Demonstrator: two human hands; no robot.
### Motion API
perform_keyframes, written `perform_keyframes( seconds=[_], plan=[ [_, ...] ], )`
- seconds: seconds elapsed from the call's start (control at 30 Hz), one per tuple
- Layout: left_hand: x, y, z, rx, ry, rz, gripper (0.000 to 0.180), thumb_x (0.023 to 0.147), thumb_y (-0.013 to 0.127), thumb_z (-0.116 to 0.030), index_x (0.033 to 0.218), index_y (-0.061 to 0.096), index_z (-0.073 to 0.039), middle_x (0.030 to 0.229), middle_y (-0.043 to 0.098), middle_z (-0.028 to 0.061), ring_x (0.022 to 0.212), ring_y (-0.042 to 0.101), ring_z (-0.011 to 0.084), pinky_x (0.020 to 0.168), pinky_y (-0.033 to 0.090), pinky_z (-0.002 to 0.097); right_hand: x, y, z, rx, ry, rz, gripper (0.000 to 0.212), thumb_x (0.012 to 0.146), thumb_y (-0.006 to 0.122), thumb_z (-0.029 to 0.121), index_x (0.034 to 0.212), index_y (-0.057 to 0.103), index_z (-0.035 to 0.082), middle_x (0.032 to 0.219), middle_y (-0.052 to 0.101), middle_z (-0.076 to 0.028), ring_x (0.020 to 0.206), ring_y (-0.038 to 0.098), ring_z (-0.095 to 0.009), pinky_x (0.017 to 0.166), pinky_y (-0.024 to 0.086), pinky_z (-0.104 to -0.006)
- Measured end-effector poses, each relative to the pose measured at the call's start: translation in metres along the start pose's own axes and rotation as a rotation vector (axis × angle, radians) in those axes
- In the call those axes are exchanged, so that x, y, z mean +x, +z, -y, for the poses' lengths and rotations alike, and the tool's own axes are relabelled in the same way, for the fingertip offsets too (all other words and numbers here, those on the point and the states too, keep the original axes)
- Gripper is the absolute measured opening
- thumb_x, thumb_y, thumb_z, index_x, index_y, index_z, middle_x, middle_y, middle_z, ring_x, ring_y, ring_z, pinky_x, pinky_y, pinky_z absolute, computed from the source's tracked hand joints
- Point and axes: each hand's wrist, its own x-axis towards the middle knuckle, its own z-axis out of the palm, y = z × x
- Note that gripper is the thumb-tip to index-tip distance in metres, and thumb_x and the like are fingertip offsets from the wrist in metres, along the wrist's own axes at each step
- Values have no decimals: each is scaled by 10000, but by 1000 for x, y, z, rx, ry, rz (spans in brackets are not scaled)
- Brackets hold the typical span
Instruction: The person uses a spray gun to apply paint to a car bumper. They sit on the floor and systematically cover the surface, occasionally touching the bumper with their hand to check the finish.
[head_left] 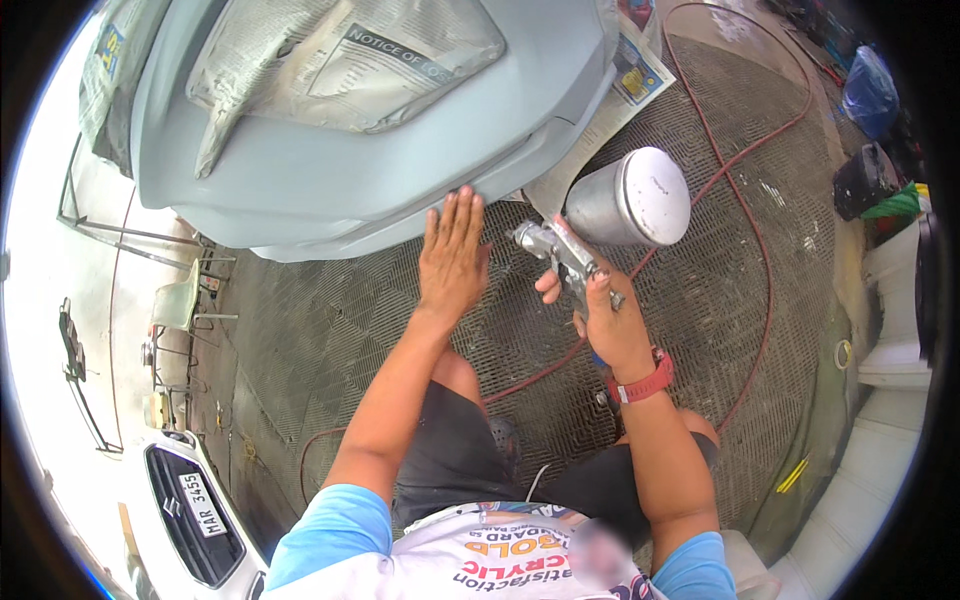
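My left hand (452, 252) lies flat with fingers together, its fingertips touching the lower edge of a grey primed car body panel (330, 170). Sheets of newspaper (340, 55) are masked over the top of that panel. My right hand (612, 325) grips the handle of a metal spray gun (560, 255), which points left toward the panel. Its silver paint cup (632, 197) with a white lid sits on top. A red watch is on my right wrist.
A red air hose (760, 260) loops over the metal grate floor (330, 330) and runs to the gun. More newspaper (628, 85) lies under the panel's right end. A metal stand holds the panel at left. A white car front (195, 510) is at lower left; dark containers (865, 180) at right.
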Motion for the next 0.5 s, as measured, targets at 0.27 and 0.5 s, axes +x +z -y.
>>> perform_keyframes(
  seconds=[0.27,0.5],
  plan=[
    [-100,-3,124,110,-126,141,940,1005,739,-239,1743,227,41,1812,250,277,1693,201,464,1373,151,620,-4,25,-2,60,-16,149,786,1133,464,669,1681,512,109,1008,771,-57,877,660,-127,857,555,-336],
    [-133,-2,166,-21,-640,18,994,1149,574,-421,1727,-30,116,1790,-101,411,1687,-33,554,1369,98,625,-9,38,4,97,-17,210,805,1119,461,691,1684,509,119,997,769,-69,866,658,-140,860,562,-349]
  ],
)
